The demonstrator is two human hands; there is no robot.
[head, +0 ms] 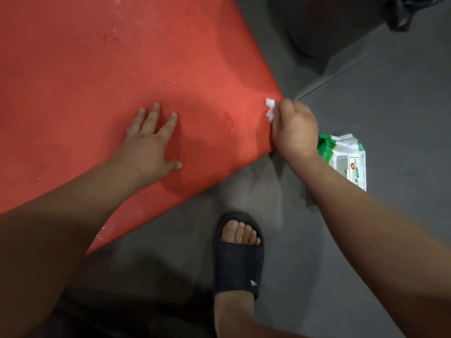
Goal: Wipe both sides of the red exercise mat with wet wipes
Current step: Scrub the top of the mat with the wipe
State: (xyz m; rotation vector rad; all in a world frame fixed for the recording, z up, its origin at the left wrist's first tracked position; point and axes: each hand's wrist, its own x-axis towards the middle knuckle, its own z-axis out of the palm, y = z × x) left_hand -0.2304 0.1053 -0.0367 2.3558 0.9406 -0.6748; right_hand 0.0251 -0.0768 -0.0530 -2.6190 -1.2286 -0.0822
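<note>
My left hand [148,145] lies flat, fingers spread, pinning the red exercise mat [102,76] to the floor [366,240] while my right hand [294,132] pinches a crumpled wet wipe [270,109] at the mat's corner.

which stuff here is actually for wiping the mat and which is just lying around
For the job: red exercise mat, wet wipe gripped by the right hand, left hand flat on the mat, wet wipes pack.
Just around: black slide sandal, dark round object, black plastic bag.
</note>
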